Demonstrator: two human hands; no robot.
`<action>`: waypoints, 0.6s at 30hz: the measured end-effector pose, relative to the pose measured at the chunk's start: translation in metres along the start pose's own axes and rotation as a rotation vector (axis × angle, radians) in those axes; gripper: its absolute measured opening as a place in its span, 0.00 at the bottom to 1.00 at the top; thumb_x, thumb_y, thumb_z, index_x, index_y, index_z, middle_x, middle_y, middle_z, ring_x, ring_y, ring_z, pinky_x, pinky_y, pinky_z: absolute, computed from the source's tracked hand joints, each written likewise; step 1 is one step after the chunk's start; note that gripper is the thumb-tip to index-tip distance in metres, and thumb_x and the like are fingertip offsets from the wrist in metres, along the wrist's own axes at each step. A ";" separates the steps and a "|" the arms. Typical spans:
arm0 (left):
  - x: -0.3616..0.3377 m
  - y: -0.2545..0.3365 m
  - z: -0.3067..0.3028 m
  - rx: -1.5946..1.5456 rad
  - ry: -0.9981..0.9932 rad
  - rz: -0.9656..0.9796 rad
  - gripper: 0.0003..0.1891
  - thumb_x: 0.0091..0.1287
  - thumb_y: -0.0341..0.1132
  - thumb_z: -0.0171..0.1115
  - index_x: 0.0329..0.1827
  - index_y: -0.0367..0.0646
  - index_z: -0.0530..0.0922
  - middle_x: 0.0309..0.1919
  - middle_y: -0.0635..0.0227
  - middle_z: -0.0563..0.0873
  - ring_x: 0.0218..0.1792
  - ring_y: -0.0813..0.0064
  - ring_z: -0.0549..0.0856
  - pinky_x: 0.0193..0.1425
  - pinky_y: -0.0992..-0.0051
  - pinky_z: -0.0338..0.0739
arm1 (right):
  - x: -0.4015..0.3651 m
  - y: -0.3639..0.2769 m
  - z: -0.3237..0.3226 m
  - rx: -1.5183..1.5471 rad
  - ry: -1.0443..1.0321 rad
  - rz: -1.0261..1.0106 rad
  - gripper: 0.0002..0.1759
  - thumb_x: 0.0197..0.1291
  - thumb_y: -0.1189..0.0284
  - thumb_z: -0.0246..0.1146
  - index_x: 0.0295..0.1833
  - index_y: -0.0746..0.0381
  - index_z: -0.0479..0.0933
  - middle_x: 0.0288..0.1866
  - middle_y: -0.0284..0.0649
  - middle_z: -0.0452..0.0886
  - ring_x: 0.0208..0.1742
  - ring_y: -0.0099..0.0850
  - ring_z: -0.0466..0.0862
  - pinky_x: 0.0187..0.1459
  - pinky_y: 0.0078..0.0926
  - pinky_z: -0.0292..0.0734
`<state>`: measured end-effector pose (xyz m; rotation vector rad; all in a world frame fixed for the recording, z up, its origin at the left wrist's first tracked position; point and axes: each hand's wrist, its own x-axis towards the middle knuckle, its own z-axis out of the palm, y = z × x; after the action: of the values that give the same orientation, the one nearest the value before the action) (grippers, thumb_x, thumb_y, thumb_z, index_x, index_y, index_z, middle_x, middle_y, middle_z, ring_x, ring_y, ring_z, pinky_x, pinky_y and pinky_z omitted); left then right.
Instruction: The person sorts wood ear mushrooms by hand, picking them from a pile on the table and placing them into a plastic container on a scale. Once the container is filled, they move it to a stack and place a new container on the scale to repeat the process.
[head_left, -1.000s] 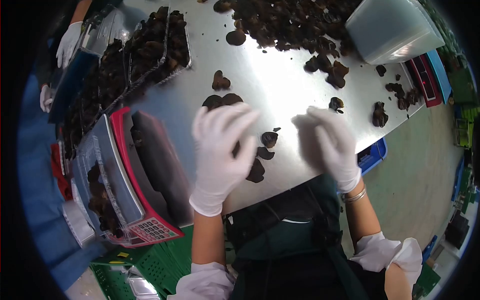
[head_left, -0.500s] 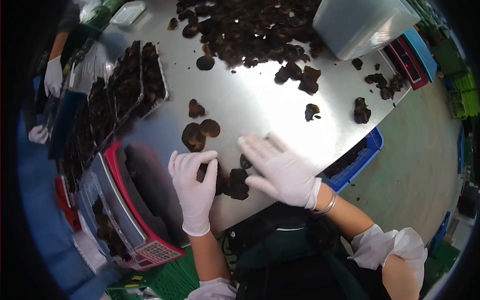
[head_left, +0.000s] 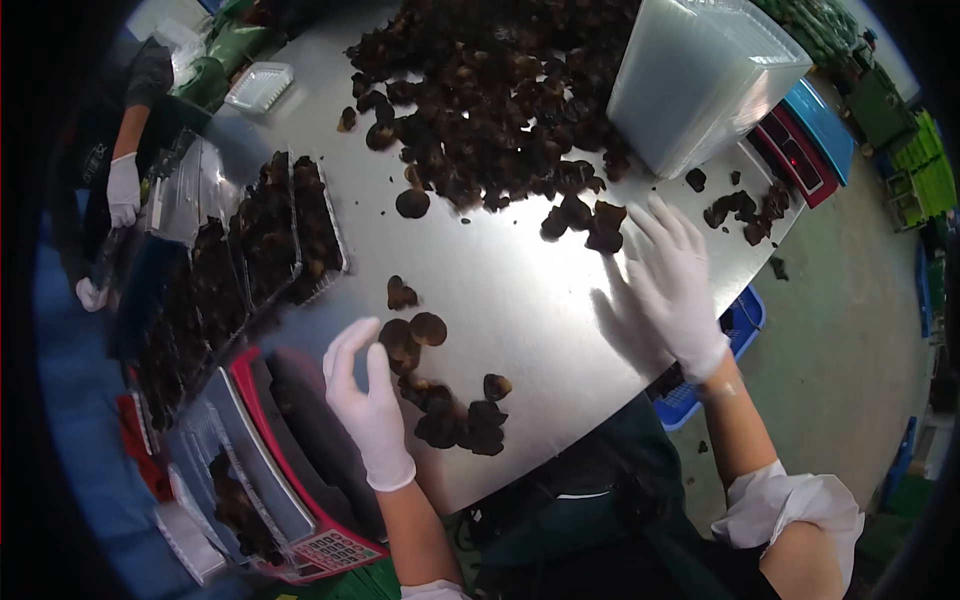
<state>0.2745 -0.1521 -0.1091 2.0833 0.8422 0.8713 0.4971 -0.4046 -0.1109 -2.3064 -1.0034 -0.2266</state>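
Observation:
My left hand (head_left: pixel 370 415), in a white glove, is open near the left side of the steel table, thumb and fingers apart. Just right of it lie dark brown wood ear mushrooms (head_left: pixel 462 425) in a loose cluster, with a pair of rounder ones (head_left: pixel 428 329) above. My right hand (head_left: pixel 672 285), also gloved in white, is open with fingers stretched out over the table's right side. Its fingertips are close to a clump of wood ears (head_left: pixel 605 228). Neither hand holds anything I can see. What lies beneath the right palm is hidden.
A large wood ear heap (head_left: pixel 490 100) covers the back of the table (head_left: pixel 530 290). Stacked clear trays (head_left: pixel 700 90) stand right, near a red scale (head_left: pixel 795 155). Filled trays (head_left: pixel 270 230) and another scale (head_left: pixel 330 545) are left. A co-worker's gloved hand (head_left: pixel 123 190) is far left.
My right hand has moved right and farther away from the near cluster. My left hand has drawn back from that cluster, its fingers wider apart. The whole view has shifted.

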 end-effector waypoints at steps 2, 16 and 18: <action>0.014 0.002 0.006 0.183 -0.106 0.049 0.21 0.68 0.29 0.65 0.65 0.42 0.81 0.67 0.55 0.79 0.69 0.54 0.76 0.74 0.60 0.68 | 0.026 -0.005 0.033 -0.257 0.042 0.008 0.34 0.65 0.63 0.63 0.76 0.60 0.68 0.78 0.59 0.65 0.78 0.61 0.61 0.77 0.56 0.56; 0.017 -0.018 0.026 0.152 -0.260 0.125 0.22 0.73 0.43 0.64 0.66 0.41 0.79 0.65 0.54 0.80 0.66 0.53 0.77 0.74 0.59 0.67 | 0.169 0.012 0.095 0.114 -0.204 -0.179 0.27 0.66 0.55 0.64 0.65 0.57 0.78 0.68 0.48 0.79 0.74 0.50 0.71 0.79 0.50 0.58; 0.017 -0.016 0.023 0.121 -0.272 0.086 0.21 0.73 0.38 0.64 0.67 0.43 0.80 0.66 0.57 0.81 0.69 0.58 0.77 0.76 0.63 0.68 | 0.151 0.009 0.073 0.154 -0.366 -0.208 0.19 0.68 0.61 0.63 0.59 0.58 0.81 0.60 0.42 0.84 0.67 0.43 0.79 0.73 0.45 0.69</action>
<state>0.2974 -0.1389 -0.1286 2.2937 0.6786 0.5740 0.6031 -0.2741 -0.1161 -2.1450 -1.3924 0.1926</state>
